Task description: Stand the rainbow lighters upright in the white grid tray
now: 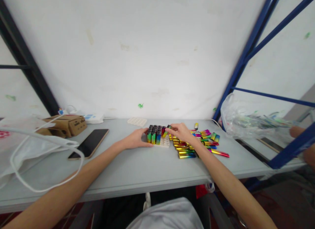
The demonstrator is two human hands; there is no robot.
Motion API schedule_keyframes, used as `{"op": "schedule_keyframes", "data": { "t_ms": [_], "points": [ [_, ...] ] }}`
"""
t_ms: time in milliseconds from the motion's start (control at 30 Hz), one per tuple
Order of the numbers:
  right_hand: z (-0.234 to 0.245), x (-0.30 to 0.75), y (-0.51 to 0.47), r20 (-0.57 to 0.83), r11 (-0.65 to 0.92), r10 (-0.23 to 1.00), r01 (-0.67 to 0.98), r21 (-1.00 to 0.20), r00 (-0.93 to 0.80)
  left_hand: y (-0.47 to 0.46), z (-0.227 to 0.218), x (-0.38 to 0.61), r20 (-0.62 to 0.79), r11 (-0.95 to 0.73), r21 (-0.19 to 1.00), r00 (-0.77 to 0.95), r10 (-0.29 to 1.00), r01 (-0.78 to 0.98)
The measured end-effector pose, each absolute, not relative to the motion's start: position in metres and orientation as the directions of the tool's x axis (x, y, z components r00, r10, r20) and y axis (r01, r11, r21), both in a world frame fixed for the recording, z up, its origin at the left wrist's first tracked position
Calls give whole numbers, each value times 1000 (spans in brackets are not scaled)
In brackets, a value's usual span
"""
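Observation:
A white holed tray stands on the table with several upright rainbow-metallic lighters in its left part; their tops are black. Holes show at its right front. My left hand is closed around the left side of the tray and its lighters, thumb low in front, fingers behind. Between the fingertips of my right hand is one tilted lighter, over the tray's right part. Beneath and beside my right wrist lies a loose pile of shiny lighters, gold, red, blue and green.
A second white holed tray lies by the wall. At left are a phone, a cardboard box, plastic bags and a white cable. Right, a blue metal frame stands before a clear bag and another person's hand.

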State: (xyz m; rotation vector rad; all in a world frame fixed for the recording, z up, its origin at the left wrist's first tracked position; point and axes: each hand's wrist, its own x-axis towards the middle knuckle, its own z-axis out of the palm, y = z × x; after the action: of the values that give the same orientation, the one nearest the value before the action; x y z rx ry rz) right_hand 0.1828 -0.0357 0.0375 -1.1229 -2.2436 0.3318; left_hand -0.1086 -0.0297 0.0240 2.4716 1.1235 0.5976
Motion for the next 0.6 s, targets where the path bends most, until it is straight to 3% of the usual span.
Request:
{"op": "schedule_keyframes", "data": {
  "t_ms": [133,233,333,400,533,600],
  "points": [
    [35,180,-35,324,625,780,666,-406,-535,-29,23,-109,234,-625,491,600,765,607],
    [34,174,-35,327,660,749,696,-283,-577,-30,23,-109,250,-637,495,605,756,592],
    [34,167,-37,359,586,784,794,-161,-506,-30,23,-109,248,-632,493,600,761,598],
    [34,166,-37,357,524,822,833,-174,-443,-31,24,-108,239,-621,490,591,770,612],
    [39,181,-31,366,560,814,776,-290,-451,-32,26,-107,224,-610,489,586,778,623],
    [43,200,-23,404,517,828,808,-283,-388,-32,27,-107,217,-611,485,591,777,626]
  ]
}}
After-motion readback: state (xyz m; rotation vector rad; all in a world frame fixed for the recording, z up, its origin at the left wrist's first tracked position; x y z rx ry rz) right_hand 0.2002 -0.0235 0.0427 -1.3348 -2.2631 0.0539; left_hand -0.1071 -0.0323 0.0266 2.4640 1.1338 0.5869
